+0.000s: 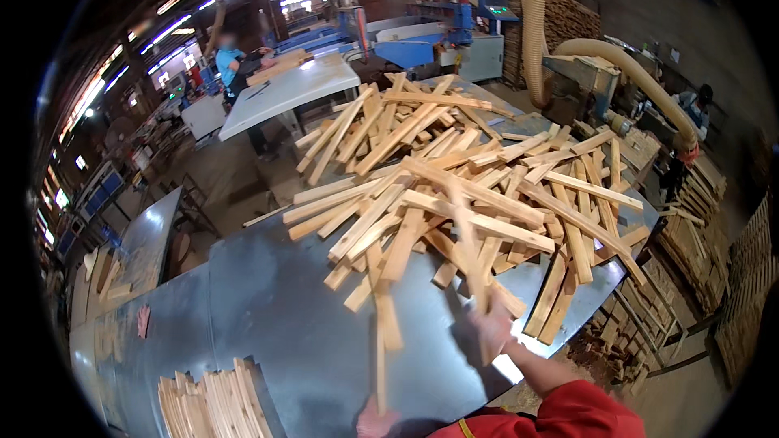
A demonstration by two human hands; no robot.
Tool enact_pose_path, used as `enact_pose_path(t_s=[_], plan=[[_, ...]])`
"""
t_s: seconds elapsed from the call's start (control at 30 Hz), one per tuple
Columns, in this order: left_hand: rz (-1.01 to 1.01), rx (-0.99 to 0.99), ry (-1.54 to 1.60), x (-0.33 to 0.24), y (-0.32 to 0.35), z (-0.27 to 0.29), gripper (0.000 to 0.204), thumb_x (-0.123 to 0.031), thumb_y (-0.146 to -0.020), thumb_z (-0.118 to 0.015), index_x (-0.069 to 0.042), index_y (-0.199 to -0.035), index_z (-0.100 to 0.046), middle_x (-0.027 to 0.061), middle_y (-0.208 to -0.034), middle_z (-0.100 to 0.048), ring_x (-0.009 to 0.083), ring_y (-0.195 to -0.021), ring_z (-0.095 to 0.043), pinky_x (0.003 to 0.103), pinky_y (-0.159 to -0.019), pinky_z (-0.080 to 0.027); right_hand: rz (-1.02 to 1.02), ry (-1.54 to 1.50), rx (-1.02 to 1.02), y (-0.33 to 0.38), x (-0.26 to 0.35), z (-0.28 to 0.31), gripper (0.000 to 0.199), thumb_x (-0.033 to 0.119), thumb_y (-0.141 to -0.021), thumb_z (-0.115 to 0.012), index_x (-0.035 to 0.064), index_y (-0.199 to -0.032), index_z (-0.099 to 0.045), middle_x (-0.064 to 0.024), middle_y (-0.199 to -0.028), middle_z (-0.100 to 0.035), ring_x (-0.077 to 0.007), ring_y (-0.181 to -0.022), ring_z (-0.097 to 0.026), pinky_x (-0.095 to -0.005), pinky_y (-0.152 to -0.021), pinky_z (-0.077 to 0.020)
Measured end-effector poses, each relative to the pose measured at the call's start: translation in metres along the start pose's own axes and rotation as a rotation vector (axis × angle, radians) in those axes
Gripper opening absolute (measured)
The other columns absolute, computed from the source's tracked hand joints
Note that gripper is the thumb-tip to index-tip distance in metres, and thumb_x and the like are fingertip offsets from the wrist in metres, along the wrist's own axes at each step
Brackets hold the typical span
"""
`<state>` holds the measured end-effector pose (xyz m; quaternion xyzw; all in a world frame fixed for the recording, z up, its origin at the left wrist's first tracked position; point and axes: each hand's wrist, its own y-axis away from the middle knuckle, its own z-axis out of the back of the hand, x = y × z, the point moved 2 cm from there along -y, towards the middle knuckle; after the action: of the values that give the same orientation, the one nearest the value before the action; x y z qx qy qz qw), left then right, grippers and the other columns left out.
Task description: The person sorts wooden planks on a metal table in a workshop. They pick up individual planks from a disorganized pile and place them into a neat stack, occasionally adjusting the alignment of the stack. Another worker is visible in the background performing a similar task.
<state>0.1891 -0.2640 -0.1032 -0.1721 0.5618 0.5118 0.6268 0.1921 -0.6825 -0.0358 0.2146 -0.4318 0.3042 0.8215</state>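
Note:
My right hand, in a pale glove, is closed round the near end of a wooden strip. That strip points away from me over the heap and is smeared by motion. At the table's near edge my left hand grips the lower end of another wooden strip, which stands out over the metal top. A large loose heap of wooden strips lies criss-cross beyond both hands. To the left, a row of wooden strips sits side by side at the near edge.
The metal table spreads under everything, with a pink glove at its left. Further back are a white-topped table, a person in blue, and ribbed hoses. Another person stands far right, near stacked wood.

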Motion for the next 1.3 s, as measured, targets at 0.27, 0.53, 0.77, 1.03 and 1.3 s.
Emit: enact_pose_path(t_s=[0.27,0.53,0.77,1.03,1.3], plan=[[0.242,-0.284,0.327,0.024,0.009,0.075,0.039,-0.004,-0.09,-0.071,-0.003,-0.127,-0.058,0.0076,-0.095,-0.065,0.0276,-0.086,-0.067,0.042,-0.073,-0.058,-0.001,-0.195,1.085,0.245,0.084,-0.19,0.095,0.045,-0.088,-0.077,-0.0014,-0.159,-0.034,-0.024,-0.128,-0.065,-0.0297,-0.113,-0.066,-0.0403,-0.095,-0.0535],[0.446,-0.523,-0.258,0.056,0.073,0.176,0.048,-0.017,-0.084,-0.07,-0.005,-0.13,-0.061,0.0165,-0.129,-0.069,0.0357,-0.115,-0.068,0.044,-0.097,-0.055,0.518,-0.054,1.209,0.247,0.064,-0.211,0.064,0.038,-0.098,-0.064,0.0088,-0.154,-0.05,-0.0208,-0.148,-0.058,-0.0318,-0.133,-0.058,-0.0389,-0.115,-0.0433],[0.5,-0.574,-1.13,0.126,0.145,0.25,0.075,-0.037,-0.083,-0.07,-0.012,-0.152,-0.053,0.0083,-0.166,-0.042,0.0316,-0.152,-0.038,0.05,-0.124,-0.027,0.09,-0.049,0.714,0.128,-0.005,-0.107,0.063,0.042,-0.1,-0.064,0.0001,-0.146,-0.058,-0.0214,-0.146,-0.061,-0.0318,-0.137,-0.057,-0.0369,-0.117,-0.0421],[0.172,-0.645,-1.022,0.048,0.018,0.199,0.083,-0.034,-0.082,-0.082,-0.005,-0.153,-0.05,0.0198,-0.158,-0.05,0.037,-0.149,-0.043,0.049,-0.125,-0.031,0.102,0.096,-0.068,-0.139,0.039,0.064,0.062,0.038,-0.088,-0.068,-0.0013,-0.136,-0.061,-0.0241,-0.123,-0.072,-0.0389,-0.118,-0.068,-0.042,-0.103,-0.0519],[-0.512,-0.387,-0.786,-0.197,-0.245,0.055,0.087,-0.041,-0.077,-0.087,0.0,-0.146,-0.052,0.0231,-0.148,-0.055,0.0429,-0.141,-0.047,0.052,-0.116,-0.041,0.174,0.725,-0.026,-0.311,0.083,0.08,0.084,0.05,-0.088,-0.073,0.0042,-0.153,-0.047,-0.0218,-0.157,-0.05,-0.0383,-0.141,-0.052,-0.0427,-0.117,-0.043]])
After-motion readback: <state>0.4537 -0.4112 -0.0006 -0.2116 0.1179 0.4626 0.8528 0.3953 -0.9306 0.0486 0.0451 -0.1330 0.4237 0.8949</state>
